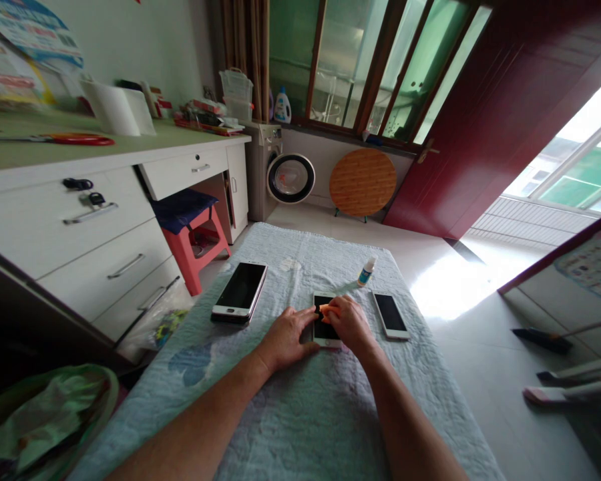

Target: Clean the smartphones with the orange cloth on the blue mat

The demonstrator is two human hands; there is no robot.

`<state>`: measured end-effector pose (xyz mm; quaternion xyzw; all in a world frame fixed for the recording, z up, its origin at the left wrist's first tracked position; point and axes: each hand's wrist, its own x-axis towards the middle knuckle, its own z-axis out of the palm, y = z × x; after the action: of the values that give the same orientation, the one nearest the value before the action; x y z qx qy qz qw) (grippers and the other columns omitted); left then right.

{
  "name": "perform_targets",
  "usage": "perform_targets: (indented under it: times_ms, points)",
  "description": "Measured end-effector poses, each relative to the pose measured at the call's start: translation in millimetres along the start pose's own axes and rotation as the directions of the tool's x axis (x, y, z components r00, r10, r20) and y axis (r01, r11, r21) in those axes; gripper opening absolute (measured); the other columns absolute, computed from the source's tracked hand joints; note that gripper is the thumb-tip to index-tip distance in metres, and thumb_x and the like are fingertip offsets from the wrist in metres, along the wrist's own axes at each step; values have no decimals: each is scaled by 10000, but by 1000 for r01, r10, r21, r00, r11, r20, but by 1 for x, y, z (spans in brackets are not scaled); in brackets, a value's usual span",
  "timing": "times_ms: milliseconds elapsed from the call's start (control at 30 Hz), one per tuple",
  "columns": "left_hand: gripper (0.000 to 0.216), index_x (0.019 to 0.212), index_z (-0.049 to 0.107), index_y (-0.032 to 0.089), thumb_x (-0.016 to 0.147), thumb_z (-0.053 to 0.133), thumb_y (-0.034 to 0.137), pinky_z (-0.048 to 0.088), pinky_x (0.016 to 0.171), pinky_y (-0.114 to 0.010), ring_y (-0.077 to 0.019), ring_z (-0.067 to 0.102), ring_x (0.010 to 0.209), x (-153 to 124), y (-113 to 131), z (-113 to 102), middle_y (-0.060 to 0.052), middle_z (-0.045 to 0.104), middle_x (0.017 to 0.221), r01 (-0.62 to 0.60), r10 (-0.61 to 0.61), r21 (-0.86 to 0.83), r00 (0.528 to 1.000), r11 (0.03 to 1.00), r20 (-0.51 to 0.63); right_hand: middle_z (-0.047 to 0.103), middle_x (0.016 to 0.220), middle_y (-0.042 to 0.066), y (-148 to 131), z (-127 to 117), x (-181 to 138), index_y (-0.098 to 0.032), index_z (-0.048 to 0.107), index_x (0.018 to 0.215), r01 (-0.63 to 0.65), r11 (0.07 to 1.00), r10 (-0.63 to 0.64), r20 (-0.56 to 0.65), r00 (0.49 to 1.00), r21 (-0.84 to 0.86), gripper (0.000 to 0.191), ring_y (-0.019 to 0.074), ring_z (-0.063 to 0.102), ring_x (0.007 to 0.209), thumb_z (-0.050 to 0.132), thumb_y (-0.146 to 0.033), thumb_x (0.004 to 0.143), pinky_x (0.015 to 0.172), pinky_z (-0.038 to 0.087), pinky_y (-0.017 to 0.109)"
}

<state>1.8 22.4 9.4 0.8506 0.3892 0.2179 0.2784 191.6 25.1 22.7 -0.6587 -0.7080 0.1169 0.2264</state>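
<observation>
A white smartphone (326, 337) with a dark screen lies face up on the cloth-covered table in front of me. My left hand (288, 337) holds it steady along its left side, index finger reaching onto the screen and thumb near the bottom corner. Pinched in my right hand (351, 324) is a small orange cloth (325, 311), pressed against the upper part of the screen. To the right lies a second white smartphone (390, 314). Behind it stands a small bottle (366, 272) with a white cap and blue label. Farther left, a larger phone (240, 290) rests on top of a dark item.
A light blue quilted cloth (290, 427) covers the table. Left are a white desk (80, 227), a red stool (195, 247) and a bin (107, 401). Beyond are a washing machine (260, 167) with its door swung out, a round wooden tabletop (363, 182) and a dark red door (461, 133).
</observation>
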Motion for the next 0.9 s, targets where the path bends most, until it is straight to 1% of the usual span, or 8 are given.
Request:
perform_targets:
  times_ms: [167, 367, 567, 733, 900]
  points:
    - [661, 1338, 535, 253, 744, 745, 454, 426, 1001, -401, -289, 551, 1113, 0, -1, 1, -38, 531, 1409, -12, 11, -19, 1000, 1000, -10, 622, 806, 39, 0, 2, 0, -171, 673, 811, -10, 1000, 10, -4, 1000, 8, 121, 149, 547, 756, 553, -170, 792, 673, 358, 237]
    - [646, 1335, 530, 268, 755, 738, 462, 418, 996, -392, -289, 548, 1128, 0, 1, -2, -22, 547, 1393, -30, 30, -48, 1000, 998, -9, 627, 838, 44, -5, 4, -4, -166, 671, 833, 18, 999, -19, 18, 1000, 33, 127, 152, 559, 780, 554, -162, 784, 710, 370, 241]
    - [654, 1338, 528, 266, 763, 716, 515, 413, 999, -403, -294, 552, 1134, 0, 3, -3, -32, 548, 1393, -20, 20, -50, 1000, 999, -14, 621, 835, 37, -9, 4, -6, -167, 661, 819, 19, 998, -21, 40, 999, 59, 127, 140, 555, 749, 545, -143, 775, 679, 360, 238]
    - [662, 1343, 523, 269, 751, 736, 476, 409, 1004, -400, -291, 550, 1138, 0, 1, -1, -27, 549, 1393, -26, 26, -38, 1000, 999, -10, 619, 828, 37, -10, 1, -7, -163, 655, 812, 21, 998, -23, 44, 999, 64, 113, 140, 554, 755, 549, -143, 778, 689, 364, 237]
    - [666, 1347, 526, 266, 744, 738, 451, 417, 1001, -399, -289, 547, 1133, 0, 1, -1, -31, 538, 1405, 1, -1, -17, 1000, 1000, 0, 616, 810, 35, -7, 0, -5, -169, 650, 801, 26, 999, -27, 24, 999, 37, 96, 147, 548, 771, 555, -163, 791, 693, 361, 234]
